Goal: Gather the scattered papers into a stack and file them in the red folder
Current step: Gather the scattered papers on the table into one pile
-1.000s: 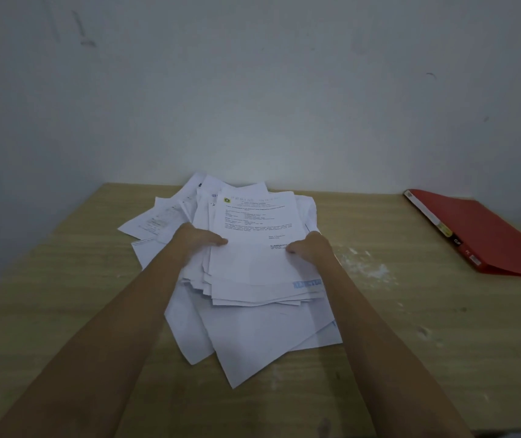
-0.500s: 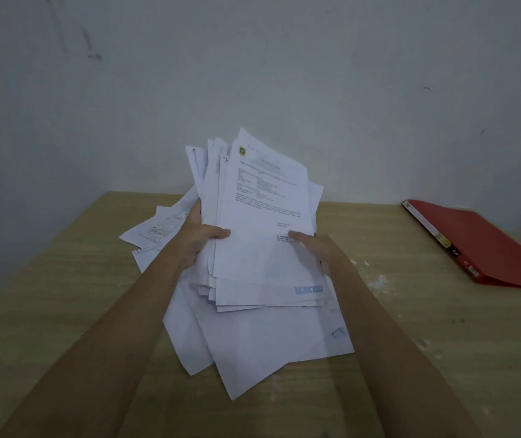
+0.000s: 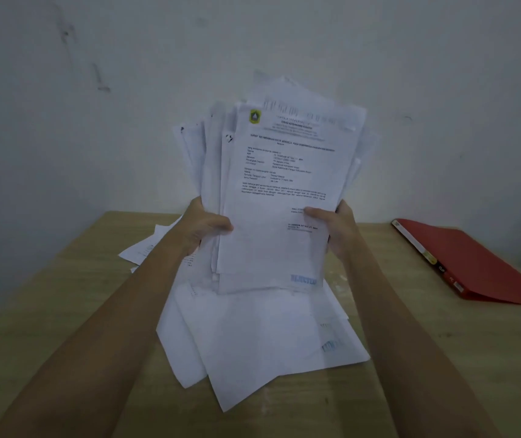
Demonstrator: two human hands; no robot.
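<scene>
Roughly halfway: uneven sheaf (image 3: 284, 172) held upright over table (image 3: 63, 295), left hand (image 3: 203, 227) and right hand (image 3: 336, 229) clamped on its side edges; loose sheets (image 3: 252, 343) beneath ungathered (more at far left); red folder (image 3: 474, 267) closed, well right, unfilled.

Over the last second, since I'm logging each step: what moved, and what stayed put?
The left hand and right hand kept their grip on the bundle of papers, lifted it off the table and tipped it upright, facing the person. The loose sheets left lying below and the red folder at the right stayed put.
</scene>
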